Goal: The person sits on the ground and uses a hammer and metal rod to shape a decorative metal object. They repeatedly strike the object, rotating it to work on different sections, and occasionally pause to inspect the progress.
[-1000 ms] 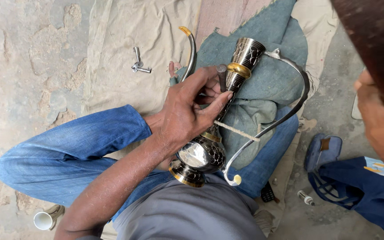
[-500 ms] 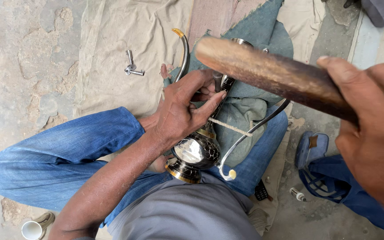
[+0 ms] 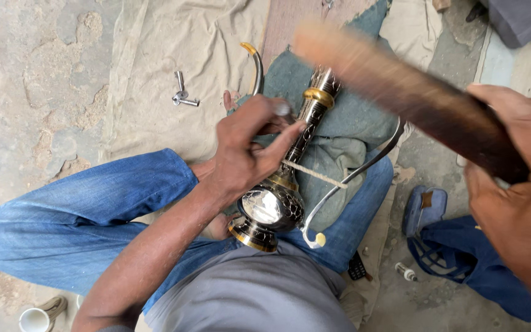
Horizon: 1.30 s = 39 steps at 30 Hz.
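At the far left, a small white cup (image 3: 34, 319) stands on the concrete floor near the person's jeans-clad leg (image 3: 87, 215). Farther off, a little metal fitting (image 3: 182, 97) lies on the beige cloth (image 3: 155, 74). In the middle, an ornate metal vase (image 3: 287, 178) lies across the lap on a grey-green rag (image 3: 333, 129); it is silver-toned with dark crackled patterning, brass bands at the foot and neck, a round polished belly near the body and a slim neck pointing away. A pale cord (image 3: 314, 175) crosses it, and curved metal handles (image 3: 351, 178) arc on either side. The left hand (image 3: 247, 154) rests on the vase's neck, fingers half curled, thumb and forefinger pressing the stem. To the right, the right hand (image 3: 511, 203) is closed around a dark wooden mallet (image 3: 401, 92), raised and blurred above the vase. A blue sandal (image 3: 424, 209) lies on the floor beneath.
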Motion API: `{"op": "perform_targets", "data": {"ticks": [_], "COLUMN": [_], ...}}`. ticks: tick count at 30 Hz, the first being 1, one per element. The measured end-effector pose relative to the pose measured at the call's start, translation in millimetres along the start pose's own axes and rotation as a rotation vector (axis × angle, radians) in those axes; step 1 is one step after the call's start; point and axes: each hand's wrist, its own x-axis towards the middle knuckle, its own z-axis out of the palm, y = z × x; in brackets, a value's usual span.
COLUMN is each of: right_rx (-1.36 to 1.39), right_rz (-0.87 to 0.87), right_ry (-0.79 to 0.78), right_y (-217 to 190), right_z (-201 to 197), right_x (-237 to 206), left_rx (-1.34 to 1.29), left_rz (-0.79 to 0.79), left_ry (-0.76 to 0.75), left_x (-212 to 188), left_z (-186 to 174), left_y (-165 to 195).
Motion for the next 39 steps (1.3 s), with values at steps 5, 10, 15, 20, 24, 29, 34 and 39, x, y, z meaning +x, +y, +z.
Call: {"op": "perform_targets", "data": {"ticks": [5,10,15,20,24,29,34,39], "right_rx": [0.839,1.538,1.658,1.434,0.694,0.471,0.175,0.461], "right_rz": [0.243,0.171,0.336,0.129,0.192,0.311,0.165,0.251], "right_ry": [0.218,0.431,0.225,0.144,-0.153,-0.277,-0.408,-0.365], "right_y": [-16,-50,-17,19,30,53,81,89], "right_z": [47,147,145,95,72,76,88,105], "right_x": [-39,-51,-52,-8,32,55,66,55], "left_rx": [-0.333,-0.387,-0.196,-0.128,-0.12,-0.12,-0.027,-0.015], "left_rz": [-0.344,-0.357,-0.192,-0.188,-0.215,-0.246,-0.117,-0.101], "left_ry": [0.043,-0.205,-0.327,-0.325,-0.301,-0.285,-0.298,-0.429], "left_x": [10,26,27,35,33,36,42,61], "left_z": [-12,-11,-1,0,0,2,8,9], "left_y": [-19,-40,-34,-27,-24,-25,-20,-25]}}
